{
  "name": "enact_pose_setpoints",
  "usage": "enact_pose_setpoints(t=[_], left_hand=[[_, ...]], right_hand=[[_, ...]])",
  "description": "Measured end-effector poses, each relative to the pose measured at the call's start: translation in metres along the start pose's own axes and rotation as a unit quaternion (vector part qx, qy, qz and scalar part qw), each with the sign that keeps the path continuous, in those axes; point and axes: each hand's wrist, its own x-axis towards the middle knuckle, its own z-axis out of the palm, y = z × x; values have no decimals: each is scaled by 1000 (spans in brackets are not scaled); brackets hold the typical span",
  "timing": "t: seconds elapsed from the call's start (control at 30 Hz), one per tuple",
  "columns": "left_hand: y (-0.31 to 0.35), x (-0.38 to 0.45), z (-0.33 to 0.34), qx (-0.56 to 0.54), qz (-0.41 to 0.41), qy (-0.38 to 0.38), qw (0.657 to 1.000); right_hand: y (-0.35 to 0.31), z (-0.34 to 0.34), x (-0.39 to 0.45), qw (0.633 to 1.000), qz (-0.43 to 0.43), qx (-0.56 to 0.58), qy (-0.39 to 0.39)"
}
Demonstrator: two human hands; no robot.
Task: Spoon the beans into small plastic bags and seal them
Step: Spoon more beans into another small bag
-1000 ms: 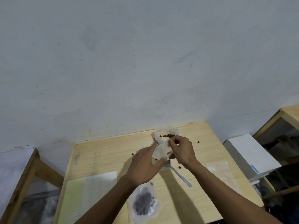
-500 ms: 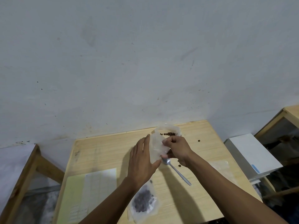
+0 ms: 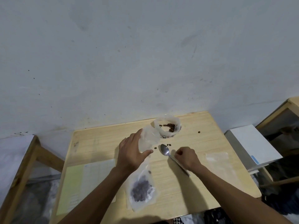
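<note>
My left hand point(image 3: 131, 152) holds an empty small plastic bag point(image 3: 148, 139) upright between thumb and fingers, mouth toward the bean container. The container point(image 3: 167, 126), lined with white plastic, stands at the table's far edge with brown beans at its bottom. A metal spoon point(image 3: 164, 149) lies on the table to the right of the bag, its bowl empty. My right hand point(image 3: 186, 157) is curled over the spoon's handle. A bag filled with dark beans point(image 3: 140, 189) lies flat near the front, between my forearms.
Loose beans point(image 3: 169, 144) lie near the spoon, and one more bean point(image 3: 198, 132) sits further right. Empty clear bags point(image 3: 218, 160) lie at the right. A yellow-green paper sheet point(image 3: 76, 180) covers the front left. A white box point(image 3: 252, 143) stands beyond the wooden table's point(image 3: 100, 139) right edge.
My right hand has let go of the empty bag and dropped to the right onto the spoon's handle. My left hand keeps the bag, now held alone.
</note>
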Motion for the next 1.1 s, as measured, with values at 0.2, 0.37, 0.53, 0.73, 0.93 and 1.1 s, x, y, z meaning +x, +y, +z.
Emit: enact_pose_setpoints(t=[0.2, 0.37, 0.53, 0.73, 0.93, 1.1], left_hand=[[-4, -2, -4, -20, -6, -4, 1000], [-3, -3, -7, -25, -11, -11, 1000], [-6, -5, -10, -26, -24, -18, 999], [-15, 1, -13, -14, -18, -11, 1000], [-20, 16, -11, -23, -2, -9, 1000], [-16, 36, -1, -44, 3, -37, 998]], right_hand=[[17, 19, -8, 987, -36, -155, 7], [17, 30, -1, 982, -32, -186, 12], [19, 34, 12, 986, -22, -161, -27], [13, 18, 17, 997, -69, -35, 5], [-10, -44, 32, 985, -112, 90, 97], [-24, -82, 56, 959, -89, 206, 175]])
